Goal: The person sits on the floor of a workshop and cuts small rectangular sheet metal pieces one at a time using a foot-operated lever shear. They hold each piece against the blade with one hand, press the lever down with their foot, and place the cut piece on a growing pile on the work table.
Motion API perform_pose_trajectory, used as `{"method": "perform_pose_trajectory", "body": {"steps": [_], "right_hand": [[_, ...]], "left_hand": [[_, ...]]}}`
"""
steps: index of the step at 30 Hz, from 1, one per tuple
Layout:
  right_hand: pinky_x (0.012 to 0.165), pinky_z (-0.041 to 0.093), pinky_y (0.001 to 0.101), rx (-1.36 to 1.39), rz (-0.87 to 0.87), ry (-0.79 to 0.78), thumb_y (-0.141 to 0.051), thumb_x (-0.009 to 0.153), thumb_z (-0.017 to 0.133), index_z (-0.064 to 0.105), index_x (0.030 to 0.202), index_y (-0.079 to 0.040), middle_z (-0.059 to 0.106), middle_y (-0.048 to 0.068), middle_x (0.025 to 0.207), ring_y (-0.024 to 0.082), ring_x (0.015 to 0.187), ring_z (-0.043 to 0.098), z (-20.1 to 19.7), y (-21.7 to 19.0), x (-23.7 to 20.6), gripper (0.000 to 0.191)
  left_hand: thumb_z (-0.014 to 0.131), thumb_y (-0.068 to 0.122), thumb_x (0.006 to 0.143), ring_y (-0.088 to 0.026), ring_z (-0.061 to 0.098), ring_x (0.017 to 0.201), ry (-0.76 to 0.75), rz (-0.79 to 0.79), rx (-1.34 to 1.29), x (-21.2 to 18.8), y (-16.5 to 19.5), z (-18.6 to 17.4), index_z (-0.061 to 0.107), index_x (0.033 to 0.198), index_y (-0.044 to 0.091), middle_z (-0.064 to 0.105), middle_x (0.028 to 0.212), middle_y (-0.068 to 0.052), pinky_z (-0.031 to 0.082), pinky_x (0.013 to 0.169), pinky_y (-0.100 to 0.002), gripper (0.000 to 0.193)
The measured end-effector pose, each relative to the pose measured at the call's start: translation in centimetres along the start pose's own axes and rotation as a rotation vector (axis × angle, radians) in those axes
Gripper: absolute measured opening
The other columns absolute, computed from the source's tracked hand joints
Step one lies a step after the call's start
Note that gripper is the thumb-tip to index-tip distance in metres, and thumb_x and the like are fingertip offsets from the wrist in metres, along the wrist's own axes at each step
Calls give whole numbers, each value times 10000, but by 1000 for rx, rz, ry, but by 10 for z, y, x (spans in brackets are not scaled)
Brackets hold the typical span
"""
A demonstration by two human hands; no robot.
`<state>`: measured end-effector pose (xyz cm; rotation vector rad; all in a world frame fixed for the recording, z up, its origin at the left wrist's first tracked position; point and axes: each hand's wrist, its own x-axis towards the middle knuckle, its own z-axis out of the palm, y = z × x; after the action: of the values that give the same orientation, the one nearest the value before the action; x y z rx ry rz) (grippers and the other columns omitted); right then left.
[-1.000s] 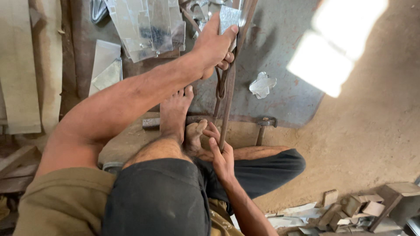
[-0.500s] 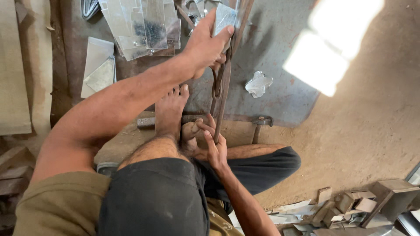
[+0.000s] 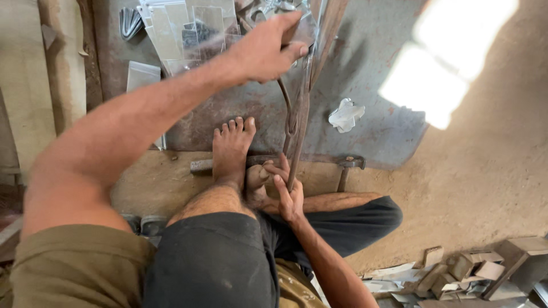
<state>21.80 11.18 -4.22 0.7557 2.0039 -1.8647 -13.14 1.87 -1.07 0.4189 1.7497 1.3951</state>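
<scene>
Both hands clamped on rusty shears (image 3: 297, 122): left hand (image 3: 265, 48) high, right hand (image 3: 285, 191) low.

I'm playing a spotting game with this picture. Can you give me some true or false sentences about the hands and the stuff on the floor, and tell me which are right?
1. The left hand is raised up at the top of the long rusty shears. True.
2. The right hand is holding the hammer. False: the hammer lies alone on the ground; the right hand grips the low end of the shears.
3. A bare foot rests on the ground beside the shears. True.
4. The crumpled white scrap sits on the person's lap. False: it lies on the grey metal sheet.
5. Shiny cut metal pieces lie near the left hand. True.
</scene>
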Motion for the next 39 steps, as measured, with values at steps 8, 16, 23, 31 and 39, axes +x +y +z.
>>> {"method": "perform_pose_trajectory", "body": {"steps": [8, 16, 23, 31, 39], "right_hand": [[1232, 266, 449, 22, 28, -9, -250, 1051, 511, 706, 1234, 14, 325, 252, 1677, 317, 1559, 314, -4, -14, -19, 376], [1277, 262, 461, -21, 3, 26, -291, 1080, 536, 735, 1238, 19, 486, 284, 1610, 322, 1627, 274, 1, -2, -1, 401], [1234, 273, 458, -32, -74, 50, -307, 1058, 533, 708, 1250, 13, 358, 272, 1647, 335, 1541, 350, -1, -6, -1, 412], [1210, 335, 451, -34, -30, 82, -268, 1044, 575, 725, 1220, 4, 429, 269, 1615, 318, 1509, 424, 4, -3, 0, 357], [1155, 394, 454, 35, -12, -7, -219, 993, 626, 716, 1215, 11, 423, 242, 1611, 313, 1496, 421, -2, -28, -24, 332]], "left_hand": [[613, 262, 1002, -113, 608, 554, -178, -148, 78, 6, 19, -22, 503, 1377, 165, 659, 856, 41, 506, 442, -299, 403], [594, 267, 1038, -163, 539, 536, -377, -116, 224, 39, 1, -38, 538, 1321, 117, 568, 736, -106, 442, 403, -327, 325], [745, 506, 1038, -194, 714, 785, -12, 139, 524, 25, -24, -52, 585, 1324, 71, 698, 922, -116, 552, 726, -354, 544], [705, 250, 995, -169, 688, 1007, 650, 150, -1026, -12, -79, 86, 606, 1114, 32, 699, 1043, -50, 583, 830, -301, 267], [649, 185, 1059, -134, 591, 688, 848, 318, -1046, 29, -85, 96, 593, 995, -18, 638, 835, -66, 566, 648, -331, 220]]}}
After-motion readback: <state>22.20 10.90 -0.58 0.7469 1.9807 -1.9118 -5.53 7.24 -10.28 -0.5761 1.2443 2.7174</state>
